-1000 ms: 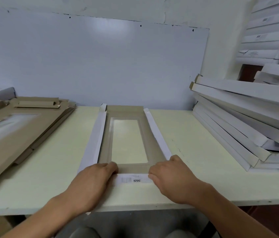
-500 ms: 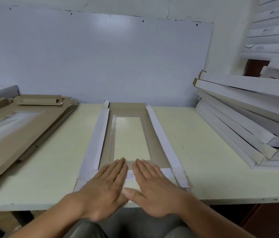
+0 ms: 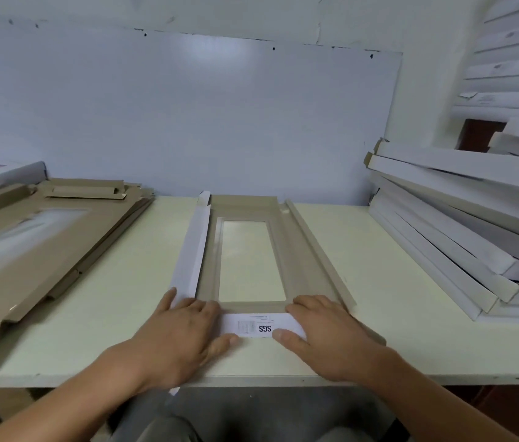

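Note:
A flat unfolded carton blank [image 3: 296, 250] with a clear rectangular window lies in the middle of the table, its brown inside facing up. Its left side flap [image 3: 192, 247] shows white and is folded inward; the right side flap lies out flat, brown. The near end flap [image 3: 261, 327], white with an "SGS" label, is folded over toward the window. My left hand [image 3: 181, 330] presses flat on the near left corner. My right hand [image 3: 325, 333] presses flat on the near right corner, thumb on the label flap.
A pile of brown flat carton blanks [image 3: 28, 247] covers the left of the cream table [image 3: 395, 314]. Stacked white folded boxes [image 3: 462, 237] lean at the right, with more on shelves behind. A whiteboard [image 3: 188, 116] backs the table. The table's front edge is just under my wrists.
My hands have slid apart from the middle of the near flap to its two corners. The right side flap, white side up before, now lies open with brown showing.

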Demonstrator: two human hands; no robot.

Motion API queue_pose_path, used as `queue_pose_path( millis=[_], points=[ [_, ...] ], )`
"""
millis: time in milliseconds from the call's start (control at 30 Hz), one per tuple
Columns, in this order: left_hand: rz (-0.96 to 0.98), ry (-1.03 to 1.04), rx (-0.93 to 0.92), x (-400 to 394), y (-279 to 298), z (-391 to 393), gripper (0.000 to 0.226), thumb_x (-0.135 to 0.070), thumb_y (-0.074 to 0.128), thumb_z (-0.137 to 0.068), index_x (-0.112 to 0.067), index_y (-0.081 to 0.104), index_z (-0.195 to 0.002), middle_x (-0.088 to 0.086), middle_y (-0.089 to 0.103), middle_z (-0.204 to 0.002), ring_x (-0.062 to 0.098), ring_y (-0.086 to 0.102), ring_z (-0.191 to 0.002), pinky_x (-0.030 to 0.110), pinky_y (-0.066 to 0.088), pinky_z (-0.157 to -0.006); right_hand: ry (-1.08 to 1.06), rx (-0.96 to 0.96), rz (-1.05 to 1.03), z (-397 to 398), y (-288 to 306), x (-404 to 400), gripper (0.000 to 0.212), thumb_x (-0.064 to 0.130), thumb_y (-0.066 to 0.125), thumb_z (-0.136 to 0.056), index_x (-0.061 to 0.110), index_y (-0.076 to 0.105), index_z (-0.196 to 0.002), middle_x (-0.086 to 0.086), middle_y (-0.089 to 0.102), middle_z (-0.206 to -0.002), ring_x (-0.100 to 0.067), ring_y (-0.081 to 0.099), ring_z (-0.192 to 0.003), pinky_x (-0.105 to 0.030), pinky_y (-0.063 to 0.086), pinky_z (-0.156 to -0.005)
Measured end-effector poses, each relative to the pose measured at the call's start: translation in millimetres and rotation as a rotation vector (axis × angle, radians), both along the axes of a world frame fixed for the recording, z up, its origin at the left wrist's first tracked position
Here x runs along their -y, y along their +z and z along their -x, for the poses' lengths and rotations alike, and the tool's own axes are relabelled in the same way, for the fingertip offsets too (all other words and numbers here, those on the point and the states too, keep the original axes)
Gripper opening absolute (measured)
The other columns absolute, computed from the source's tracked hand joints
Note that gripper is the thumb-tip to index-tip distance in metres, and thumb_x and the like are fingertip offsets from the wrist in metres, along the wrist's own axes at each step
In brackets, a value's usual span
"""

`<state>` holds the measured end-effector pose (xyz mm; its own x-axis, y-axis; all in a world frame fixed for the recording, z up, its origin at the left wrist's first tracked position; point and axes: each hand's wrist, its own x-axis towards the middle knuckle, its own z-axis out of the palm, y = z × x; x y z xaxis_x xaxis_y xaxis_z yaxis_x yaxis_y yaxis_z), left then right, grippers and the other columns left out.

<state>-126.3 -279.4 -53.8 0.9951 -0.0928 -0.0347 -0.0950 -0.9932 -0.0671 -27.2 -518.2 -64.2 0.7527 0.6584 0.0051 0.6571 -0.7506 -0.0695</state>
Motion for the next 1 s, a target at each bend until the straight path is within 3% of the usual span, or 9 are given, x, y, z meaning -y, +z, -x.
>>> queue_pose_path(
  millis=[133, 300, 467, 600, 667, 767, 833, 900, 1000],
  points=[
    [0.092, -0.087, 0.158, 29, -3, -13, 0.022, -0.036, 0.038, -0.097, -0.026, 0.041, -0.117, -0.004, 0.056, -0.112, 0.020, 0.052, -0.105, 0.034, 0.037, -0.090, 0.070, -0.007, 0.029, 10, 8, -12, 0.053, 0.064, 0.042, -0.093, 0.032, 0.045, -0.134, 0.006, 0.050, -0.123, -0.018, 0.045, -0.115, -0.038, 0.036, -0.102],
    [0.144, -0.122, 0.228, 53, -6, -21, 0.029, -0.008, 0.043, -0.084, -0.022, 0.045, -0.110, 0.001, 0.054, -0.109, 0.023, 0.049, -0.100, 0.029, 0.032, -0.074, 0.238, -0.219, -0.057, 4, 34, -18, 0.025, 0.034, 0.041, -0.101, 0.022, 0.062, -0.098, 0.001, 0.065, -0.100, -0.015, 0.057, -0.089, -0.036, 0.045, -0.082],
    [0.164, -0.308, 0.168, 27, -4, -5, 0.029, -0.008, 0.044, -0.077, -0.031, 0.031, -0.090, -0.009, 0.041, -0.091, 0.018, 0.045, -0.092, 0.030, 0.032, -0.083, 0.141, -0.074, 0.054, -64, 39, 9, 0.068, -0.011, 0.043, -0.085, 0.023, 0.054, -0.142, 0.005, 0.049, -0.148, -0.016, 0.041, -0.137, -0.023, 0.031, -0.111],
    [0.145, -0.423, 0.053, -28, 7, 5, 0.015, -0.020, 0.042, -0.071, -0.028, 0.036, -0.083, -0.011, 0.045, -0.087, 0.000, 0.041, -0.088, 0.021, 0.027, -0.083, 0.135, 0.067, 0.313, -108, 28, 42, 0.079, -0.007, 0.045, -0.082, 0.033, 0.040, -0.149, 0.008, 0.021, -0.163, -0.021, 0.012, -0.151, -0.034, 0.025, -0.115],
    [0.111, -0.395, 0.050, -58, 8, 9, 0.012, -0.024, 0.039, -0.067, -0.028, 0.036, -0.078, -0.012, 0.045, -0.083, 0.000, 0.041, -0.087, 0.022, 0.028, -0.080, 0.109, 0.073, 0.312, -118, 25, 54, 0.073, -0.004, 0.045, -0.083, 0.033, 0.042, -0.146, 0.008, 0.023, -0.162, -0.022, 0.009, -0.153, -0.035, 0.021, -0.117],
    [-0.041, -0.317, 0.121, -105, 9, 5, 0.013, -0.026, 0.048, -0.068, -0.036, 0.041, -0.072, -0.022, 0.044, -0.083, -0.005, 0.040, -0.091, 0.023, 0.032, -0.074, 0.106, 0.131, 0.286, -121, 28, 60, 0.031, 0.018, 0.054, -0.087, 0.030, 0.057, -0.114, 0.008, 0.057, -0.125, -0.022, 0.044, -0.128, -0.032, 0.036, -0.097],
    [-0.127, -0.217, 0.268, -131, 12, -1, 0.025, -0.018, 0.058, -0.062, -0.040, 0.049, -0.070, -0.027, 0.048, -0.090, -0.005, 0.039, -0.093, 0.026, 0.035, -0.071, 0.087, 0.117, 0.284, -114, 33, 58, 0.009, 0.029, 0.058, -0.086, 0.030, 0.051, -0.093, 0.010, 0.057, -0.098, -0.019, 0.052, -0.098, -0.031, 0.037, -0.075],
    [-0.130, -0.063, 0.384, -146, 17, -5, 0.046, 0.001, 0.061, -0.054, -0.041, 0.060, -0.074, -0.015, 0.060, -0.101, 0.011, 0.049, -0.098, 0.034, 0.043, -0.068, 0.101, 0.048, 0.274, -101, 38, 48, 0.018, 0.036, 0.058, -0.088, 0.026, 0.044, -0.082, 0.010, 0.052, -0.084, -0.018, 0.049, -0.083, -0.031, 0.033, -0.062],
    [0.042, 0.051, 0.468, -121, 29, -9, 0.053, 0.009, 0.065, -0.063, -0.029, 0.070, -0.100, -0.003, 0.063, -0.111, 0.024, 0.059, -0.100, 0.037, 0.052, -0.071, 0.170, -0.096, 0.241, -76, 43, 23, 0.027, 0.039, 0.058, -0.091, 0.021, 0.043, -0.077, 0.004, 0.048, -0.076, -0.021, 0.045, -0.072, -0.037, 0.039, -0.066]
  ],
)
